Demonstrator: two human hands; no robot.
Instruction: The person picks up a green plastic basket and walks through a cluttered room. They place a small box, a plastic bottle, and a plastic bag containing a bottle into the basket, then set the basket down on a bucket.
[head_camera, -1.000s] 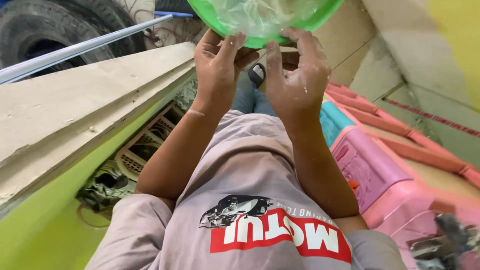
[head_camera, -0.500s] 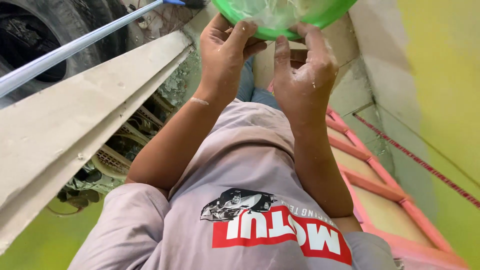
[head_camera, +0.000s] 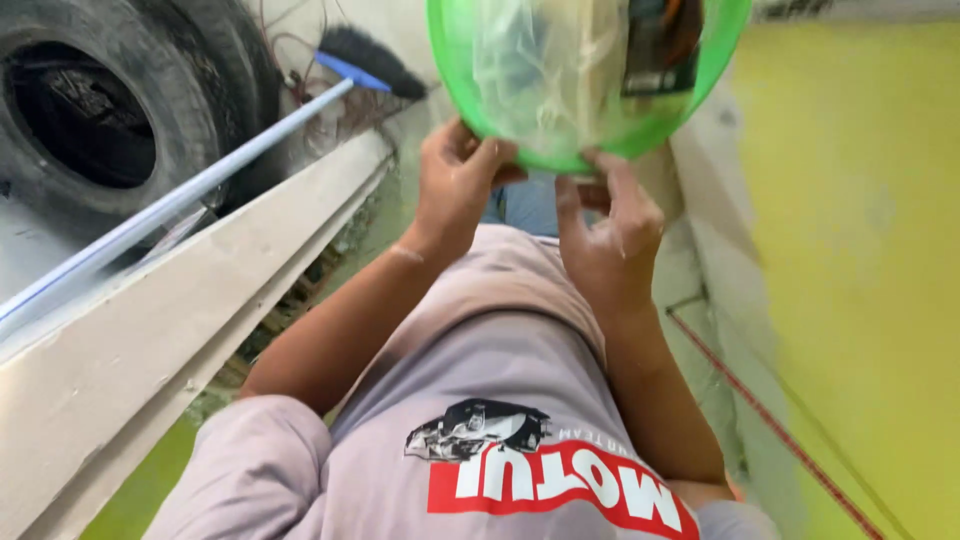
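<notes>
A translucent green plastic bowl (head_camera: 580, 75) fills the top of the view, held up in front of my chest. My left hand (head_camera: 455, 185) grips its lower left rim with the fingers curled over the edge. My right hand (head_camera: 608, 235) holds the lower right rim, thumb and fingers pinching it. Through the bowl's wall I can make out clear crumpled plastic and a dark object, too blurred to identify. My grey shirt with a red and white print covers the lower middle of the view.
A large black tyre (head_camera: 90, 110) lies at the upper left. A long pale blue broom handle (head_camera: 190, 200) with a dark brush head (head_camera: 375, 50) runs across a grey wooden plank (head_camera: 170, 350). A yellow-green wall (head_camera: 860, 260) stands on the right.
The view has swung left and up: the pink plastic crate on the right is gone from view, and the tyre and broom now show. Both hands still hold the green bowl.
</notes>
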